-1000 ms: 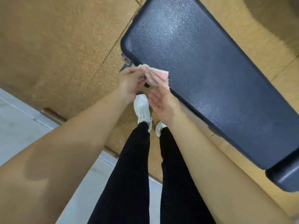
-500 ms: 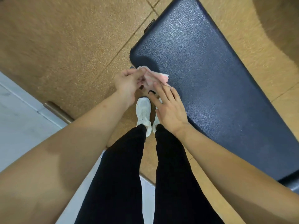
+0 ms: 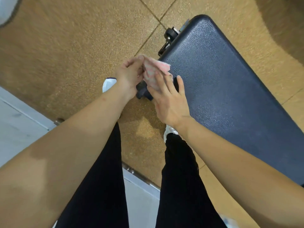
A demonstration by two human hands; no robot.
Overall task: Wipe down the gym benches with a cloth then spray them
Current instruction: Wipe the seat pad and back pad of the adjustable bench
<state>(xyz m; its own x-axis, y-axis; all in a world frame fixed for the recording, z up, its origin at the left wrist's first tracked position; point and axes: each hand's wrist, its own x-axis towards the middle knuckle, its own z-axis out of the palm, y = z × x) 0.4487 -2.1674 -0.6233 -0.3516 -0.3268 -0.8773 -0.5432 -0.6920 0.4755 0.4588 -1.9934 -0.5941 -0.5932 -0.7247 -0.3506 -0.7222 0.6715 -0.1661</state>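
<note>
Two hands, left hand [image 3: 130, 76] and right hand [image 3: 169, 99] grip pink cloth [image 3: 153, 71], bench [image 3: 230, 89] long axis diagonal

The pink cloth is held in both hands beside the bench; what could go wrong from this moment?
1. The pink cloth is bunched small between the left hand and right hand, so a wipe may cover little of the wide bench pad and leave strips untouched.
2. The grip is only at the fingertips; the cloth could slip to the speckled floor and pick up dirt.
3. The bench wheel juts out near the feet, a possible trip point.
</note>
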